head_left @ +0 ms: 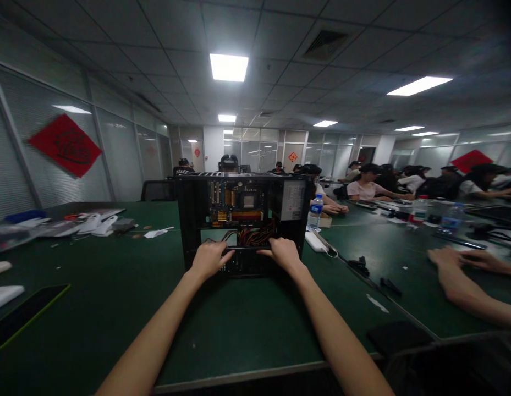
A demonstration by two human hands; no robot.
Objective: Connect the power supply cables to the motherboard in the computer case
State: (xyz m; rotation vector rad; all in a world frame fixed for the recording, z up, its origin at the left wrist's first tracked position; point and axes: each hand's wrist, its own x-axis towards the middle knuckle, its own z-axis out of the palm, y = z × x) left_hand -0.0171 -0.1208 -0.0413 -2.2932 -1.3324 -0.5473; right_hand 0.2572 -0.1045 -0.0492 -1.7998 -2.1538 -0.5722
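Upright on the green table stands an open black computer case [189, 220], its inside facing me. A motherboard [222, 201], a power supply [294, 201] and a bundle of coloured cables [259, 235] show inside it. My left hand [209, 257] is closed round a black crossbar in the lower part of the case, with the thumb pointing inward along it. On the same bar, further right, my right hand [285, 254] grips in the same way, just below the cables. The fingertips of both hands are hidden behind the bar.
A phone [28, 316] and white items lie at the left; plastic bags and papers [98, 223] sit behind them. Right of the case are a water bottle [316, 212], a power strip [317, 242] and black cables [358, 267]. A co-worker's hands [455, 261] rest at far right.
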